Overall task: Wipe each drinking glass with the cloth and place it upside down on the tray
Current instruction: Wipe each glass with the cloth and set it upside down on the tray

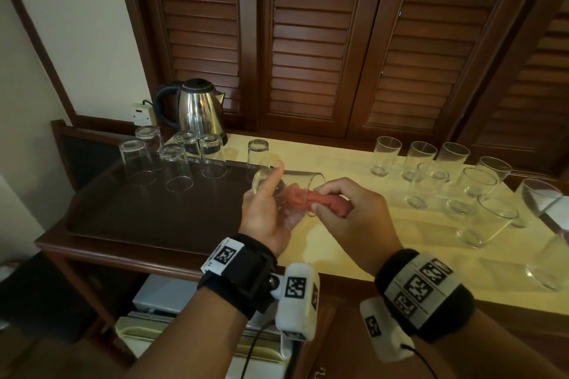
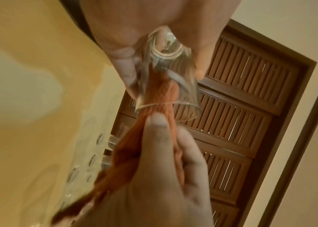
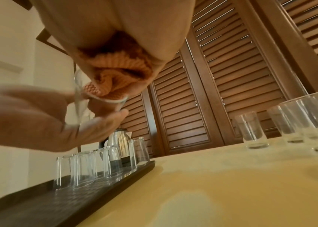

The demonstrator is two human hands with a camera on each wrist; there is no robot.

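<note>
My left hand (image 1: 267, 206) grips a clear drinking glass (image 1: 300, 182) on its side, mouth pointing right, above the tray's right edge. My right hand (image 1: 348, 209) pinches an orange-red cloth (image 1: 328, 201) whose end is stuffed into the glass mouth. In the left wrist view the cloth (image 2: 161, 95) fills the glass (image 2: 185, 86) from rim toward base. The right wrist view shows the bunched cloth (image 3: 115, 76) under my palm and the glass rim (image 3: 103, 99). Several wiped glasses (image 1: 178, 169) stand upside down at the back of the dark tray (image 1: 147, 212).
Several upright glasses (image 1: 431, 175) crowd the right of the yellow counter (image 1: 400, 240). A steel kettle (image 1: 200, 108) stands behind the tray by a wall socket. Louvered wooden doors (image 1: 308, 40) close off the back. A large glass (image 1: 551, 255) sits at the far right edge.
</note>
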